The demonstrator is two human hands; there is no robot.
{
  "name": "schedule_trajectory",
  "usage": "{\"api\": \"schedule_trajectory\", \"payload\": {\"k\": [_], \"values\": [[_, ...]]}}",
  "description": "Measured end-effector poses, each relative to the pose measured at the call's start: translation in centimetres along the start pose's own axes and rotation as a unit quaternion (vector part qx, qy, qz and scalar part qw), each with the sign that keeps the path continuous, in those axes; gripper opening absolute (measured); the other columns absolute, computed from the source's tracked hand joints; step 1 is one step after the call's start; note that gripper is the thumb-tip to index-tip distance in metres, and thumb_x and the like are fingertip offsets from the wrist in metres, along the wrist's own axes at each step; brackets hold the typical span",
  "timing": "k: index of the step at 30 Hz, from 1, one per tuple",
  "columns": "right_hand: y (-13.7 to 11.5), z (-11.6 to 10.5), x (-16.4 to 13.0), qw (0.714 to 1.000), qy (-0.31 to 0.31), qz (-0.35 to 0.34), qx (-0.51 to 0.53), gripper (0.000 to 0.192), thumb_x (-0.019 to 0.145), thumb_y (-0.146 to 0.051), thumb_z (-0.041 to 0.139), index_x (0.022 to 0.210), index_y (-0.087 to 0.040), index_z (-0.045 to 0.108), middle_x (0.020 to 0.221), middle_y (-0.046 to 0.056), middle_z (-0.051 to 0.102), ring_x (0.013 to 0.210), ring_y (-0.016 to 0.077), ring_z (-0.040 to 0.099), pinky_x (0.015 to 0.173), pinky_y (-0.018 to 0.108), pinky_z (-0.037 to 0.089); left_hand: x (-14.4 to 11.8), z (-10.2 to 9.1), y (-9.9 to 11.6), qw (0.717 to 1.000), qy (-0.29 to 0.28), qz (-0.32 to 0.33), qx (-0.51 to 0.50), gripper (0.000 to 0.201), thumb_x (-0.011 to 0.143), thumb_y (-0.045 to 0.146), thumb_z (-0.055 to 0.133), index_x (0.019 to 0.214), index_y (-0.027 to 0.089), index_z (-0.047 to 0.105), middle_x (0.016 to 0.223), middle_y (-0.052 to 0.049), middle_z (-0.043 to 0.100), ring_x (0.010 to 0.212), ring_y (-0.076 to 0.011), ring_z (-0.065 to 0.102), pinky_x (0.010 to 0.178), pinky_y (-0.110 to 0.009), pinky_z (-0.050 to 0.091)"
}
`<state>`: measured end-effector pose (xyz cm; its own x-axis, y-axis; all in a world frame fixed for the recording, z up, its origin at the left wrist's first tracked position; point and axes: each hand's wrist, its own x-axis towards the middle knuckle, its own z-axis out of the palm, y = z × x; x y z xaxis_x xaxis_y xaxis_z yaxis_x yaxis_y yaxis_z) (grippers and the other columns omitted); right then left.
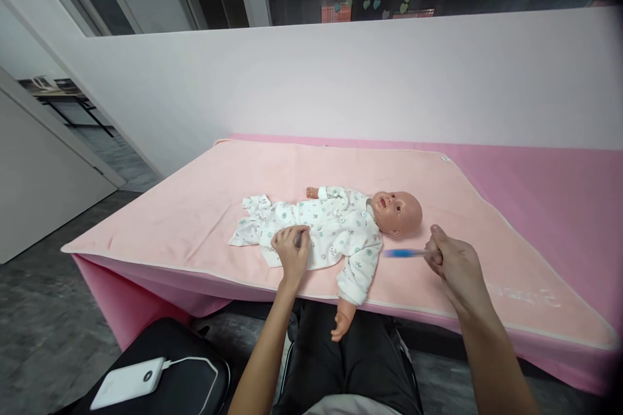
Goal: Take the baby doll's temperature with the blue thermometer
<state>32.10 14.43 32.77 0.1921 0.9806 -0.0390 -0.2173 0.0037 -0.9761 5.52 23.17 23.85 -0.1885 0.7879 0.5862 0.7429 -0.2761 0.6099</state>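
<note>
A baby doll (335, 224) in a white printed outfit lies on its back on a peach blanket (272, 165), its head towards the right. My left hand (293, 249) is over the doll's lower body, fingers curled round something small and dark that I cannot make out. To the right, below the doll's head, my right hand (457, 266) grips a thin stick with a blue end (405, 253). The stick is blurred and points left towards the doll's shoulder, apart from the head. One doll arm hangs past the table's near edge.
Pink cloth (545, 188) covers the table under the blanket. A white wall (341, 84) with a window rises behind. At lower left, a white power bank (129, 382) with a cable lies on a black seat (170, 350). A door (43, 175) stands at the left.
</note>
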Motion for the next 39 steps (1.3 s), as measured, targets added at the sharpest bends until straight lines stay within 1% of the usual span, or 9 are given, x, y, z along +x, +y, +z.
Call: {"api": "schedule_trajectory", "payload": {"k": [2,5,11,17,21,26,36,38,39], "values": [[0.1,-0.1,0.0,1.000,0.011,-0.010,-0.007,0.052,0.081,-0.051,0.055,0.046,-0.020,0.032,0.038,-0.007,0.025,0.036,0.0047,0.019,0.035,0.024,0.013,0.0,0.0,0.0,1.000,0.003,0.001,-0.001,0.013,0.083,0.022,0.050,0.081,0.024,0.063,0.085,0.000,0.066,0.091,-0.0192,0.053,0.089,-0.037,0.028],[0.2,-0.1,0.0,1.000,-0.001,-0.012,-0.014,0.053,0.082,-0.052,0.054,0.046,-0.020,0.031,0.040,-0.007,0.025,0.036,0.0049,0.020,0.035,0.023,0.014,0.0,-0.1,0.0,1.000,0.003,0.002,-0.003,0.013,0.083,0.021,0.050,0.080,0.024,0.062,0.084,0.000,0.066,0.090,-0.0189,0.054,0.089,-0.036,0.029],[0.0,0.2,-0.4,0.998,0.047,-0.048,0.015,0.052,0.083,-0.048,0.054,0.045,-0.020,0.032,0.041,-0.006,0.024,0.037,0.0047,0.019,0.036,0.023,0.013,0.0,-0.1,0.1,1.000,0.000,0.001,0.003,0.014,0.083,0.021,0.049,0.081,0.024,0.062,0.085,0.000,0.066,0.091,-0.0190,0.054,0.089,-0.036,0.029],[-0.2,0.0,-0.6,0.999,-0.033,0.007,0.030,0.053,0.083,-0.048,0.054,0.042,-0.020,0.032,0.039,-0.006,0.022,0.037,0.0057,0.019,0.036,0.024,0.013,0.0,0.0,0.0,1.000,-0.001,0.000,0.008,0.014,0.084,0.022,0.049,0.081,0.024,0.063,0.086,-0.001,0.066,0.092,-0.0198,0.054,0.090,-0.037,0.029],[-0.1,0.0,-0.8,0.999,-0.029,-0.003,0.028,0.053,0.082,-0.046,0.057,0.043,-0.019,0.034,0.040,-0.006,0.025,0.038,0.0050,0.021,0.038,0.023,0.012,0.0,0.0,0.0,1.000,0.001,0.002,0.004,0.014,0.084,0.022,0.049,0.081,0.024,0.063,0.086,-0.001,0.066,0.092,-0.0195,0.054,0.089,-0.037,0.028],[-0.2,0.0,-0.8,1.000,-0.026,0.002,0.008,0.054,0.082,-0.049,0.055,0.043,-0.019,0.031,0.039,-0.006,0.023,0.037,0.0046,0.019,0.037,0.023,0.012,0.0,-0.1,0.1,1.000,0.001,0.001,0.003,0.014,0.083,0.021,0.049,0.080,0.024,0.062,0.085,-0.001,0.066,0.091,-0.0196,0.054,0.089,-0.037,0.028],[0.3,-0.1,-0.9,0.998,0.017,-0.017,-0.059,0.054,0.081,-0.052,0.055,0.044,-0.019,0.034,0.041,-0.006,0.024,0.038,0.0049,0.021,0.038,0.024,0.013,-0.1,0.0,0.1,1.000,-0.004,-0.001,0.001,0.013,0.084,0.021,0.049,0.082,0.024,0.062,0.087,-0.001,0.066,0.093,-0.0199,0.053,0.090,-0.037,0.029],[0.9,-0.5,-0.6,0.996,0.043,-0.020,-0.081,0.054,0.080,-0.054,0.056,0.044,-0.019,0.034,0.042,-0.006,0.025,0.039,0.0053,0.022,0.038,0.024,0.014,-0.2,0.0,0.1,1.000,0.000,0.001,-0.003,0.013,0.083,0.020,0.050,0.081,0.024,0.062,0.086,0.000,0.066,0.092,-0.0194,0.053,0.090,-0.036,0.029],[1.4,-0.9,-0.5,0.992,0.069,-0.026,-0.100,0.054,0.079,-0.054,0.057,0.044,-0.019,0.036,0.042,-0.006,0.026,0.039,0.0055,0.022,0.039,0.024,0.014,-0.2,-0.1,0.1,1.000,0.001,0.000,-0.005,0.012,0.083,0.020,0.051,0.081,0.024,0.062,0.085,0.000,0.066,0.092,-0.0191,0.053,0.090,-0.036,0.029]]}}
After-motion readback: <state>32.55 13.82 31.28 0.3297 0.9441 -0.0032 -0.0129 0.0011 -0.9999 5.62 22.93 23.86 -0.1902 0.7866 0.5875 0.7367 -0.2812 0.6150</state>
